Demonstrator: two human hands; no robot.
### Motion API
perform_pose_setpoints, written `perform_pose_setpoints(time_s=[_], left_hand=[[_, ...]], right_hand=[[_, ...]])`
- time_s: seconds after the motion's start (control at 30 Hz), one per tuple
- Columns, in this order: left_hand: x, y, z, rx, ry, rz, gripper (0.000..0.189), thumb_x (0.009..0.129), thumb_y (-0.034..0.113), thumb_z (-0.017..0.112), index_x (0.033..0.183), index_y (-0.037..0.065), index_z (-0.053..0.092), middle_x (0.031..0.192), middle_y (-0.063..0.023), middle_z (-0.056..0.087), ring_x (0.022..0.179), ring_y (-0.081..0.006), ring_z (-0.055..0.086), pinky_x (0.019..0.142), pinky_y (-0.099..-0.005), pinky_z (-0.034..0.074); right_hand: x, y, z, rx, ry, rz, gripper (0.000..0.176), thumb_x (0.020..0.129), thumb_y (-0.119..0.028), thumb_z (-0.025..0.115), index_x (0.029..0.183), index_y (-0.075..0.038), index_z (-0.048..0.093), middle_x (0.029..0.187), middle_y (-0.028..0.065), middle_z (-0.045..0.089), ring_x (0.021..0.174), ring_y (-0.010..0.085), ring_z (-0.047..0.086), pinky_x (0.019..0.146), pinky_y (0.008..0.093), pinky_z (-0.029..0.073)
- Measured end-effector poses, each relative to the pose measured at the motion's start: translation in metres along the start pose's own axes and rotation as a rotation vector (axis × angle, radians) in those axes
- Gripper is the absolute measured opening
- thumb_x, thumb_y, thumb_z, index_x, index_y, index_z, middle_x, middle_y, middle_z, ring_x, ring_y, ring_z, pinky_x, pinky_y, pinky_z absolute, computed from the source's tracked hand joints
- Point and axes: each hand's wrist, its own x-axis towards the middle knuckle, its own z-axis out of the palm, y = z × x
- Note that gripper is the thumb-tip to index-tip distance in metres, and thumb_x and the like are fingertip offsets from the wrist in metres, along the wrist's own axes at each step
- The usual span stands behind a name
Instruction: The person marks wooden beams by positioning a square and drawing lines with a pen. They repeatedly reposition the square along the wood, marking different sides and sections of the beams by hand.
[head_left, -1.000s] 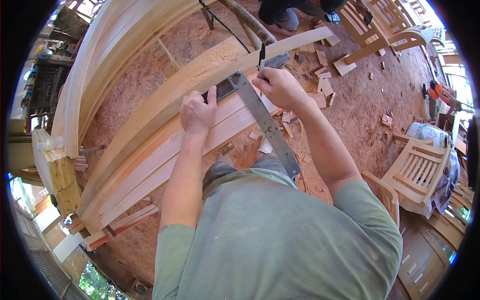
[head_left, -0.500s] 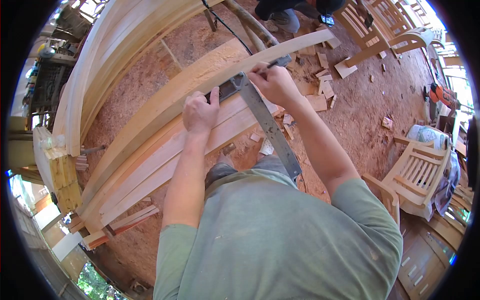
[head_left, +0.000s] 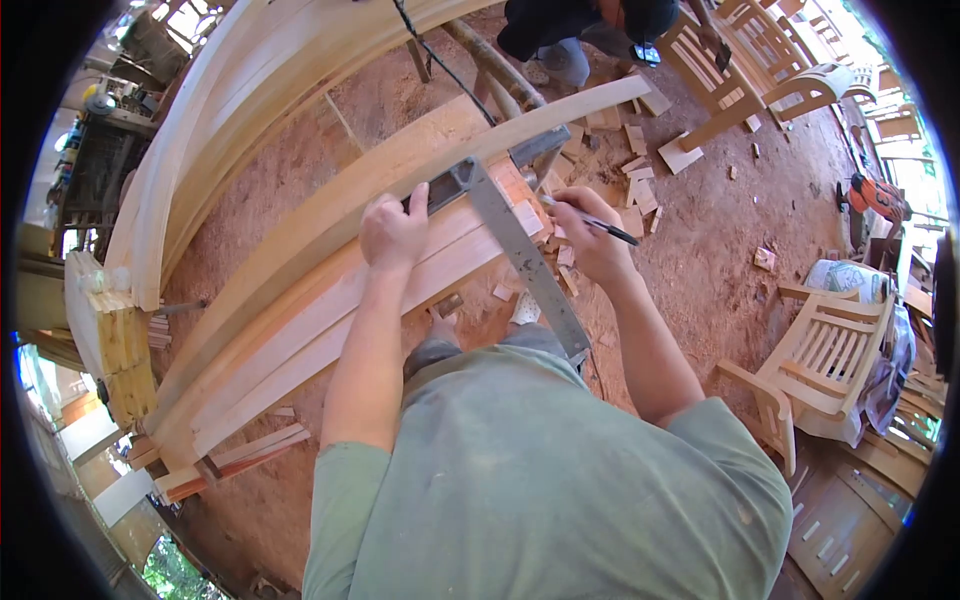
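My left hand (head_left: 394,229) is closed round the dark stock of a metal square (head_left: 525,252), thumb up along it. The stock lies against a long curved wooden board (head_left: 300,228), and the grey blade slants down to the right over straight pale planks (head_left: 330,300). To the right of the blade, my right hand (head_left: 592,236) grips a dark pen (head_left: 618,233) between thumb and fingers, near the orange-tinted end of the planks (head_left: 520,200).
Large curved boards (head_left: 190,130) stand at the upper left. Another person (head_left: 570,40) crouches at the top. Wood offcuts (head_left: 641,186) lie on the dirt floor. Wooden chairs (head_left: 830,350) are at the right, with an orange tool (head_left: 878,197) above.
My right hand has moved down and right, off the curved board, and the pen in it now shows fully. My left hand still holds the square. The whole view has shifted slightly.
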Motion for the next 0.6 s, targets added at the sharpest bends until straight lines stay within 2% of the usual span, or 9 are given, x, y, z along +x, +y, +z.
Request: perform_pose_setpoints(time_s=[0.07, 0.17, 0.27, 0.33, 0.37, 0.43, 0.5, 0.53, 0.6], left_hand=[[0.005, -0.009, -0.011, 0.034, -0.015, -0.17, 0.065, 0.092, 0.058, 0.06, 0.078, -0.004, 0.074, 0.084, -0.0254, 0.072, 0.084, -0.0435, 0.07, 0.078, -0.0518, 0.054], [0.006, -0.028, -0.062, 0.045, -0.029, -0.436, 0.075, 0.093, 0.065, 0.054, 0.088, -0.007, 0.075, 0.089, -0.0296, 0.072, 0.089, -0.0454, 0.071, 0.08, -0.0527, 0.054], [0.004, -0.12, -0.098, 0.086, 0.017, -0.605, 0.082, 0.093, 0.068, 0.053, 0.092, -0.011, 0.073, 0.09, -0.0314, 0.071, 0.091, -0.0461, 0.07, 0.082, -0.0523, 0.052], [-0.013, -0.193, -0.118, -0.083, 0.065, -0.686, 0.082, 0.093, 0.067, 0.055, 0.094, -0.013, 0.072, 0.087, -0.0291, 0.071, 0.088, -0.0449, 0.069, 0.083, -0.0525, 0.05], [-0.028, -0.229, -0.127, 0.013, 0.111, -0.647, 0.073, 0.094, 0.065, 0.056, 0.083, -0.006, 0.071, 0.076, -0.0212, 0.069, 0.07, -0.0367, 0.067, 0.063, -0.05, 0.051], [-0.057, -0.228, -0.177, -0.404, -0.064, -0.929, 0.051, 0.099, 0.053, 0.057, 0.072, 0.009, 0.06, 0.066, -0.0074, 0.06, 0.053, -0.0182, 0.057, 0.043, -0.0348, 0.044], [-0.084, -0.22, -0.199, -0.708, 0.017, -1.169, 0.048, 0.099, 0.052, 0.054, 0.067, 0.02, 0.04, 0.057, 0.0025, 0.042, 0.041, -0.0072, 0.039, 0.031, -0.0251, 0.023], [-0.099, -0.22, -0.209, -0.689, 0.025, -1.171, 0.048, 0.099, 0.052, 0.054, 0.067, 0.02, 0.04, 0.057, 0.0025, 0.042, 0.041, -0.0072, 0.039, 0.031, -0.0251, 0.023], [-0.133, -0.216, -0.22, -1.234, -0.177, -1.301, 0.048, 0.097, 0.055, 0.05, 0.07, 0.017, 0.042, 0.056, 0.003, 0.039, 0.044, -0.0081, 0.04, 0.035, -0.0255, 0.028]], right_hand=[[-0.004, 0.01, -0.013, 0.282, 0.222, 0.043, 0.02, 0.1, -0.014, 0.06, 0.112, 0.001, 0.066, 0.096, 0.0063, 0.071, 0.087, 0.0118, 0.064, 0.077, 0.0268, 0.051], [-0.025, 0.037, -0.044, 0.273, 0.357, 0.07, 0.021, 0.103, -0.015, 0.057, 0.113, 0.0, 0.066, 0.094, 0.004, 0.07, 0.082, 0.0086, 0.061, 0.075, 0.0237, 0.05], [-0.048, 0.068, -0.07, 0.305, 0.423, 0.16, 0.021, 0.105, -0.019, 0.055, 0.11, -0.002, 0.066, 0.092, 0.0033, 0.069, 0.079, 0.0073, 0.059, 0.072, 0.0223, 0.048], [-0.064, 0.08, -0.078, 0.345, 0.449, 0.22, 0.023, 0.106, -0.022, 0.054, 0.106, -0.002, 0.067, 0.09, 0.0026, 0.068, 0.077, 0.0071, 0.058, 0.07, 0.0223, 0.047], [-0.071, 0.083, -0.079, 0.285, 0.474, 0.274, 0.025, 0.106, -0.024, 0.053, 0.103, -0.003, 0.067, 0.088, 0.0021, 0.067, 0.076, 0.0071, 0.057, 0.069, 0.0226, 0.047], [-0.08, 0.101, -0.073, 0.263, 0.527, 0.301, 0.028, 0.107, -0.025, 0.052, 0.096, -0.004, 0.067, 0.083, 0.0008, 0.065, 0.073, 0.0076, 0.056, 0.068, 0.024, 0.047], [-0.08, 0.1, -0.058, 0.398, 0.509, 0.27, 0.028, 0.107, -0.025, 0.053, 0.096, -0.003, 0.068, 0.083, 0.0007, 0.065, 0.071, 0.0072, 0.056, 0.065, 0.0232, 0.046], [-0.08, 0.093, -0.048, 0.514, 0.479, 0.241, 0.027, 0.106, -0.024, 0.055, 0.097, -0.002, 0.068, 0.082, 0.0005, 0.065, 0.068, 0.0067, 0.056, 0.061, 0.0224, 0.045], [-0.079, 0.073, -0.035, 0.495, 0.389, 0.309, 0.025, 0.105, -0.022, 0.057, 0.098, -0.002, 0.07, 0.08, 0.0003, 0.065, 0.068, 0.0065, 0.057, 0.06, 0.022, 0.045]])
